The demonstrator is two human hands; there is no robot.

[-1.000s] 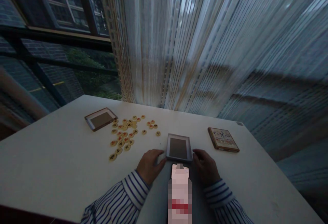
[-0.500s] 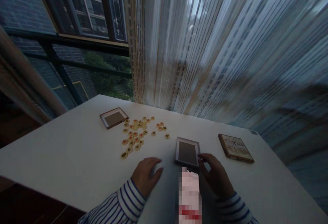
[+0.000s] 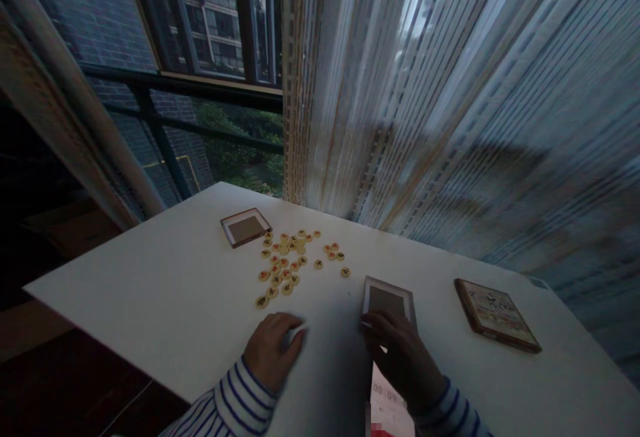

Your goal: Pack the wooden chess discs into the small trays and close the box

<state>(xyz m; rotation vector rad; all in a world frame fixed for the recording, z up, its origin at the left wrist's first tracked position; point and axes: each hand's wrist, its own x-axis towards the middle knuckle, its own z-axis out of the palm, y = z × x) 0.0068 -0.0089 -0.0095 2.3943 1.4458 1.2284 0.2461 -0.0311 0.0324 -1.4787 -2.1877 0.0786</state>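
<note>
My left hand hovers low over the white table, thumb and fingers apart, holding nothing. My right hand reaches across the near corner of an open shallow box, fingertips curled together at its left edge. Whatever may lie between those fingertips is too dark to make out. Under the right hand lies a lit phone with timer digits on its screen. Beyond my left hand, round Chinese chess pieces with red and black characters are spread in a loose cluster.
A second open shallow box sits at the far left, touching the pieces. To the right lies a closed box with a printed cover. A striped curtain hangs behind the white table.
The view has turned left, so things appear shifted right. My right hand has moved left from the near box's right edge to its left edge. My left hand has drawn back leftward a little.
</note>
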